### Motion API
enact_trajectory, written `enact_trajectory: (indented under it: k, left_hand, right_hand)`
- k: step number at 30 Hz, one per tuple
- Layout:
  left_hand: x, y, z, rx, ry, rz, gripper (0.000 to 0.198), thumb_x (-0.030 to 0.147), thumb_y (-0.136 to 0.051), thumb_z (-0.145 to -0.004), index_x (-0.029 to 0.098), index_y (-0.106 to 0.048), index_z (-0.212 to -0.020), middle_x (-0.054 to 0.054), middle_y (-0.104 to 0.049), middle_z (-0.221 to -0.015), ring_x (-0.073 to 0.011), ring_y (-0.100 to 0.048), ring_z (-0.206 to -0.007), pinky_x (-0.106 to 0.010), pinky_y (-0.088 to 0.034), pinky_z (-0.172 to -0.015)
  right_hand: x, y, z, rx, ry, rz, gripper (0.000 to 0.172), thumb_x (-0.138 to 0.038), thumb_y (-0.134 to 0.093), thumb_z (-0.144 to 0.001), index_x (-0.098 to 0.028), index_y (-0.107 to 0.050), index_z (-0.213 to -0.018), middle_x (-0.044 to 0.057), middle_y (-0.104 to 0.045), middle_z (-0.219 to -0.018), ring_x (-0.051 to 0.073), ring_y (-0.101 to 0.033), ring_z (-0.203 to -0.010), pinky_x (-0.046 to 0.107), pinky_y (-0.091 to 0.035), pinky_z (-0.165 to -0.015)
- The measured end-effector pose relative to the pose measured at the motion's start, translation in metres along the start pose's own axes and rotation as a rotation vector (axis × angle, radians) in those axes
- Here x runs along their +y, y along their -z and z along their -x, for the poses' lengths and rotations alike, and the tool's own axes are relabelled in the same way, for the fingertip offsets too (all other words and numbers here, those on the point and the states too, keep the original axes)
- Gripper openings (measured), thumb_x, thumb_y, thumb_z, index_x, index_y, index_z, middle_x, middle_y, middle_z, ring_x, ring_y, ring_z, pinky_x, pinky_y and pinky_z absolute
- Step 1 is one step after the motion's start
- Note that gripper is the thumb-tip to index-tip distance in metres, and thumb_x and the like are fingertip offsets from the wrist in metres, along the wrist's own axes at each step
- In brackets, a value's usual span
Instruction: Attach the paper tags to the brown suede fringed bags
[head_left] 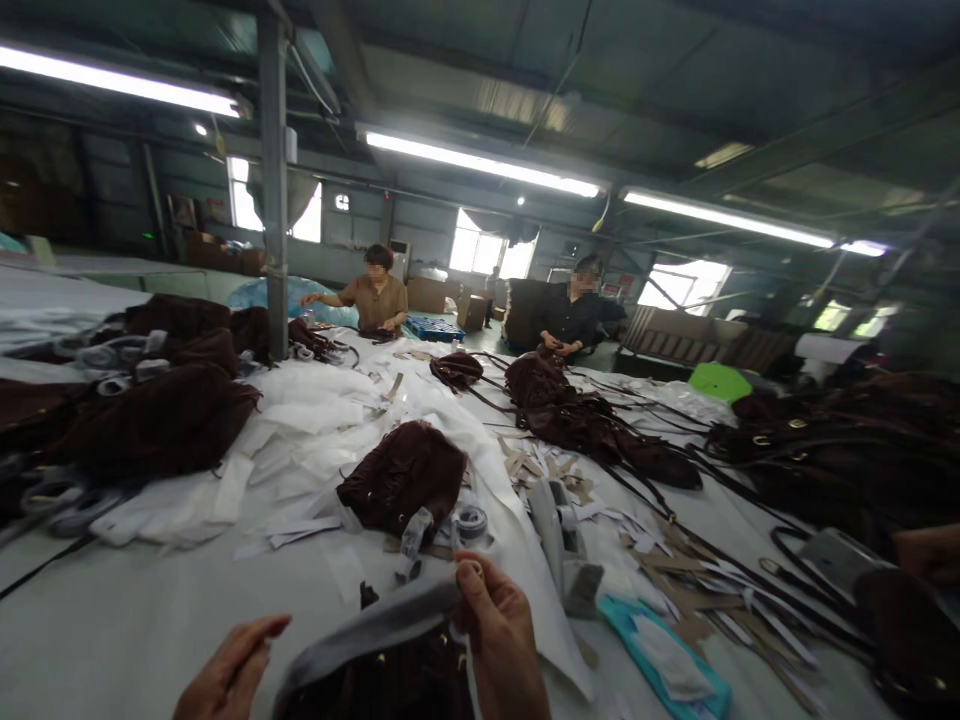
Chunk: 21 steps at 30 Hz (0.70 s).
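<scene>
In front of me at the bottom is a dark brown bag (397, 680) with small gold-coloured fittings. A greyish, see-through wrapped strip (375, 625) arches over its top edge. My right hand (501, 625) pinches the strip's right end between thumb and fingertips. To the left of the bag, my left hand (231, 668) is open, fingers stretched out, holding nothing. Just beyond my hands another brown bag (409, 475) lies on the table, with a roll of grey wrapped strap (471, 522) beside it. The lower part of the nearest bag is cut off by the frame.
A tape dispenser (559, 540) and a blue wipes packet (667, 660) sit to the right. Brown bags (157, 415) are heaped left, more (840, 450) right. Paper strips and white sheeting (300, 420) cover the table. Two people work opposite; another person's hand (930, 553) shows at right.
</scene>
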<state>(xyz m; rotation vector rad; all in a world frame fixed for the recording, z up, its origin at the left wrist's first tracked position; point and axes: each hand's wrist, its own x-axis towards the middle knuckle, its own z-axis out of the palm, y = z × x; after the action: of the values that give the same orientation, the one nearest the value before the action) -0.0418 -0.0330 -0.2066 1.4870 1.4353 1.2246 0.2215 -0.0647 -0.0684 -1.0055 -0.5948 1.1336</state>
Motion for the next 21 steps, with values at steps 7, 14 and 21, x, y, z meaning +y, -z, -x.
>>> enact_trajectory:
  k: [7,14,21]
  left_hand:
    - [0.157,-0.028,-0.008,-0.525,-0.291,0.067,0.035,0.045,-0.053,-0.087,0.018,-0.070,-0.102,-0.006,-0.072,-0.094,-0.0224,-0.064,-0.087,-0.027,-0.050,-0.080]
    - [0.202,-0.053,0.008,-0.656,-0.289,0.144,0.037,0.046,-0.052,-0.088,0.013,-0.067,-0.086,-0.005,-0.066,-0.078,-0.0172,-0.057,-0.073,-0.022,-0.043,-0.065]
    - [0.197,-0.060,0.020,-0.583,-0.291,0.218,0.030,0.043,-0.051,-0.089,0.015,-0.062,-0.090,-0.004,-0.065,-0.080,-0.0173,-0.058,-0.074,-0.023,-0.045,-0.067]
  right_hand:
    - [-0.017,-0.017,0.025,-0.148,0.090,0.136,0.044,-0.048,-0.073,-0.073,-0.018,-0.056,-0.100,-0.002,-0.064,-0.066,0.008,-0.052,-0.047,0.019,-0.041,-0.046]
    - [-0.020,0.011,0.033,-0.095,0.245,0.170,0.044,-0.057,-0.061,-0.080,-0.017,-0.063,-0.100,0.005,-0.068,-0.078,0.008,-0.053,-0.048,0.021,-0.043,-0.046]
    - [-0.016,0.007,0.044,-0.143,0.307,0.105,0.047,-0.049,-0.073,-0.072,-0.020,-0.063,-0.107,0.003,-0.068,-0.084,0.013,-0.061,-0.064,0.024,-0.049,-0.059]
